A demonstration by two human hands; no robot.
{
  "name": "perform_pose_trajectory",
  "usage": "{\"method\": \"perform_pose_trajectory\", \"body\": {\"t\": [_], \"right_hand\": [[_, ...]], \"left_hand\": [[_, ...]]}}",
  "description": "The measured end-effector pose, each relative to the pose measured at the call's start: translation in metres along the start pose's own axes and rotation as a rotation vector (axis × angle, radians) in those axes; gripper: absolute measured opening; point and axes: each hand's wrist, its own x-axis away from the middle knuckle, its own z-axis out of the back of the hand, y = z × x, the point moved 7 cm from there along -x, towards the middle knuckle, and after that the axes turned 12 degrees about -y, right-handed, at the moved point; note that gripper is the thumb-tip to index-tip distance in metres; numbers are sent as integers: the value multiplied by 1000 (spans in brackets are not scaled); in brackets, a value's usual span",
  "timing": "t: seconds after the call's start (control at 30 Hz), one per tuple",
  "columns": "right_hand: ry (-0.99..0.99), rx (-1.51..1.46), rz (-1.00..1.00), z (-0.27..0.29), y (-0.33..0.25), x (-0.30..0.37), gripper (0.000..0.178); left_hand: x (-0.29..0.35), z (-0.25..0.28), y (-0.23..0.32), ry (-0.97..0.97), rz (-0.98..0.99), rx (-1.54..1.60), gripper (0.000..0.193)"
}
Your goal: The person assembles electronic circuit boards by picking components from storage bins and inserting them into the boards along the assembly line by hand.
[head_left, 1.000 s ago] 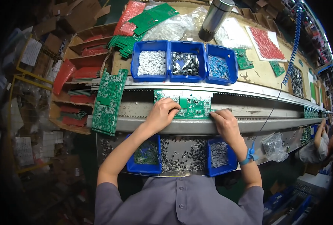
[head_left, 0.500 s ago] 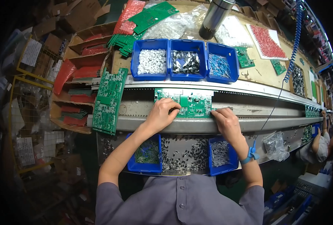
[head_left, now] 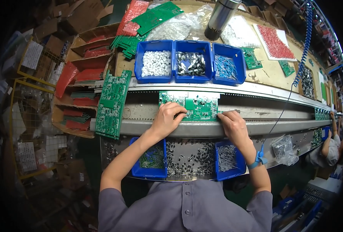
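A green circuit board (head_left: 202, 110) with small parts on it lies between the conveyor rails in front of me. My left hand (head_left: 167, 119) rests over its left part, thumb and forefinger pinched close to the board's surface. Whatever sits in that pinch is too small to make out. At the board's right edge, my right hand (head_left: 233, 124) has its fingers bent together, tips by the near right corner. Its fingertips hide whatever they hold. A blue wrist strap (head_left: 258, 159) with a thin cord circles my right wrist.
Beyond the rail stand blue bins of white parts (head_left: 156, 63), black-and-silver parts (head_left: 192, 63) and blue parts (head_left: 225, 67). Stacked boards (head_left: 111, 104) lie across the rails at left. Nearer me are bins of green-leaded (head_left: 151, 157) and silver parts (head_left: 227, 157). A steel flask (head_left: 222, 19) stands behind.
My left hand has shifted very slightly, its fingertips staying over the board. The right hand and the board look unmoved.
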Motion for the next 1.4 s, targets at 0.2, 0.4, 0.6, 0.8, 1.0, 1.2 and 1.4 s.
{"method": "perform_pose_trajectory", "body": {"t": [0.2,0.4,0.6,0.8,1.0,1.2,1.4], "right_hand": [[-8,24,3,1,-1,0,26],[-6,2,-15,3,0,2,24],[-26,8,27,6,-8,-8,28],[-112,-2,200,-8,-61,-39,37],[-347,173,170,-64,-108,-77,56],[-352,259,167,-82,-119,-91,51],[-419,309,-26,-56,-54,-50,46]], "left_hand": [[0,-1,0,16,14,7,7],[3,-6,7,2,-61,-103,7],[5,-5,3,-52,-36,-112,15],[21,60,19,153,27,-208,32],[89,125,-33,453,590,-569,63],[115,126,-66,355,816,-545,83],[119,128,-72,390,835,-471,79]]}}
